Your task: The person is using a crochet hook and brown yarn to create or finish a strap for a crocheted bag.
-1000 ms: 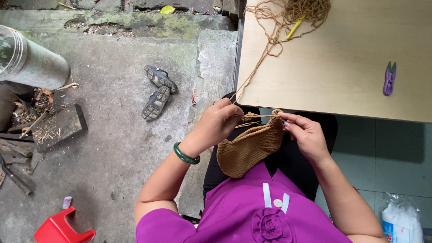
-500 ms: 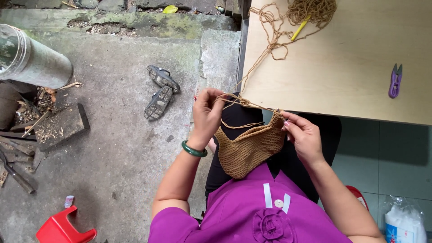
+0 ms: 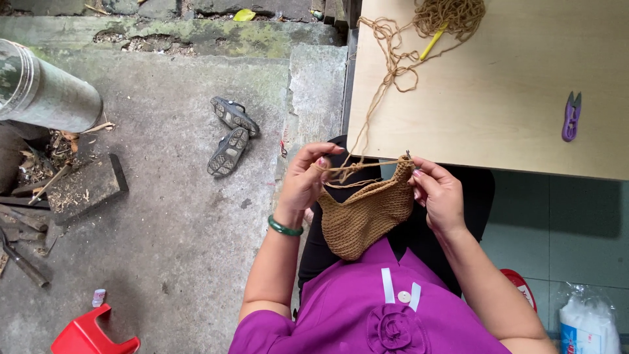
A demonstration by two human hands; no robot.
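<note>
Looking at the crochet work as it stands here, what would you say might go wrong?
The loose tan yarn lies in loops on the pale wooden table and might tangle as the left hand draws it taut. The right hand pinches the brown crocheted pouch near the hook; a stitch might slip.

The scene is being viewed by a single head-worn camera, which is being pointed almost straight down from above the person's chest. The lap, both forearms and the left hand [image 3: 304,180] and right hand [image 3: 440,195] are being framed close, just below centre, with the brown crocheted piece [image 3: 365,213] between them. The wooden table [image 3: 498,98] is being taken in at upper right, the concrete floor [image 3: 164,216] at left, farther off. No second view is being offered, so nothing is being shared
</note>
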